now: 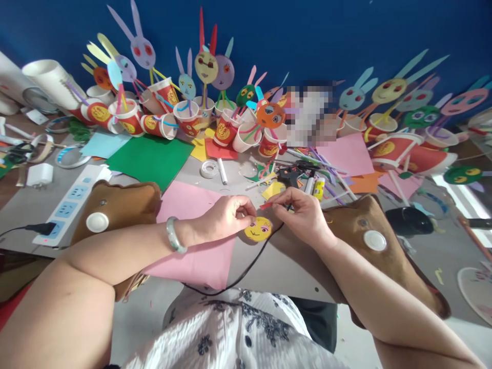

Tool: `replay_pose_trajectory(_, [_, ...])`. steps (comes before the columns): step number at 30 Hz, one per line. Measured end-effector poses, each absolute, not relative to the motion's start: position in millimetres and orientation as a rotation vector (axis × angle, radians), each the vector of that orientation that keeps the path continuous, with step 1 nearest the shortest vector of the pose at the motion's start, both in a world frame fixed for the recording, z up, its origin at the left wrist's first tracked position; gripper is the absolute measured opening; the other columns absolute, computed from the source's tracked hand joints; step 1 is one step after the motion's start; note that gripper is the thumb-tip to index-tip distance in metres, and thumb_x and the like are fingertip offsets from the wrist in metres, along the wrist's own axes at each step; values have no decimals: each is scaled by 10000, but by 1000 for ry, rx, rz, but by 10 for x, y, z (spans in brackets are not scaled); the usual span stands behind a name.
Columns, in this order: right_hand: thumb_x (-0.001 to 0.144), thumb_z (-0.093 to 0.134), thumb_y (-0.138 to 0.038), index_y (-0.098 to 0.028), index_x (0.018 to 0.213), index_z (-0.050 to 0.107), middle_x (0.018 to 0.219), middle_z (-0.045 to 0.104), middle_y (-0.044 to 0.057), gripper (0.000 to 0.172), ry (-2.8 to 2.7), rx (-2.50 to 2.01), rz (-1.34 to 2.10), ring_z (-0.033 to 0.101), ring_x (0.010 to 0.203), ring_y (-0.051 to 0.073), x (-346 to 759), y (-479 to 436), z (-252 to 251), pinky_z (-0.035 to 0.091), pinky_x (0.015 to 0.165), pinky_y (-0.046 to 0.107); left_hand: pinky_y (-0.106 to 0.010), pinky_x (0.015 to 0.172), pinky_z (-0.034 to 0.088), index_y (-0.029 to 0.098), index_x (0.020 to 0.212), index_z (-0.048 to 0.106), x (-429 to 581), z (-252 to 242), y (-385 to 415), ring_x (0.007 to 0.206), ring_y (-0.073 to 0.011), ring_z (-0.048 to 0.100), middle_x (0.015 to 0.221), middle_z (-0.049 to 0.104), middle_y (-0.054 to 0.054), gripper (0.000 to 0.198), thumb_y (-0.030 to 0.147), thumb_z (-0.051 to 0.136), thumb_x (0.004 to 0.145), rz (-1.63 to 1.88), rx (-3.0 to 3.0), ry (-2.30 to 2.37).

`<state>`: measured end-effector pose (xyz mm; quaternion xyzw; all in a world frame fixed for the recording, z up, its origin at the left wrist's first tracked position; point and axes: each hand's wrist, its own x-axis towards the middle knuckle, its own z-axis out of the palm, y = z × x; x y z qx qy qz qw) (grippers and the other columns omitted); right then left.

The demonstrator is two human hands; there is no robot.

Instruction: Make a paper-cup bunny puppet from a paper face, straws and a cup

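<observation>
A: Closest to us is the person's white garment with dark flowers (230, 333), just below the near edge of the tabletop (284, 279). What are the hands busy with?

B: The right hand (305, 218) pinches a small red strip (266, 205) between its fingers. The left hand (226, 218) has its fingers drawn together at the upper left of a yellow disc (259, 234); I can't tell whether they grip it or only touch it.

A: Where exactly is that disc?

B: Just in front of the person, between the two hands, at the right edge of the pink sheet (188, 256), drawn side up. A black cable (257, 256) curves past its right side.

A: How far along would you call it?

B: The drawing looks complete to me: eyes and a mouth are there. The red strip is apart from the disc, and I see no ears or stems on it.

A: Compared with what?

B: With the figures (187, 86) before the blue wall (261, 31). Many have long ears and coloured stems rising from red cups (189, 123). By that measure, I'd judge the drawing done and those parts lacking. The glue gun (290, 177) lies beyond the right hand, unheld.
</observation>
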<state>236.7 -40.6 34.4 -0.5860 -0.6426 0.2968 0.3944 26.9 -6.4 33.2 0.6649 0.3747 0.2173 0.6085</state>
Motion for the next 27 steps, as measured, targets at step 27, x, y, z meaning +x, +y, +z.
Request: replay_pose_trajectory(27, [762, 602, -146, -228, 712, 630, 764, 754, 8, 99, -1897, -1446, 744, 671, 785, 200, 2290, -495, 313, 491, 780, 335, -215, 627, 484, 116, 961, 633, 267, 281, -12, 685, -93, 594, 743, 615, 2, 211, 128, 730, 774, 407, 1320, 863])
